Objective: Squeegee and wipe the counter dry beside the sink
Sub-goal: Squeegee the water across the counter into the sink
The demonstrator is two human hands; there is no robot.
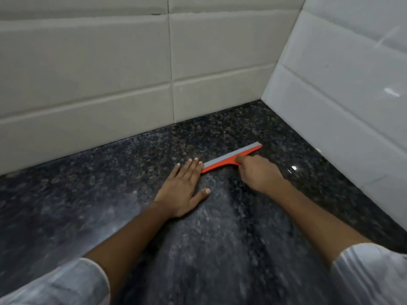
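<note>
An orange squeegee with a grey rubber blade lies across the dark speckled granite counter, its blade facing the back wall. My right hand is closed around its handle, which the fist hides. My left hand rests flat on the counter with fingers spread, its fingertips beside the blade's left end. A pale wet streak runs down the counter between my forearms. The sink is out of view.
White tiled walls meet in a corner: the back wall along the counter's far edge and the side wall at the right. Both of my forearms wear rolled white striped sleeves.
</note>
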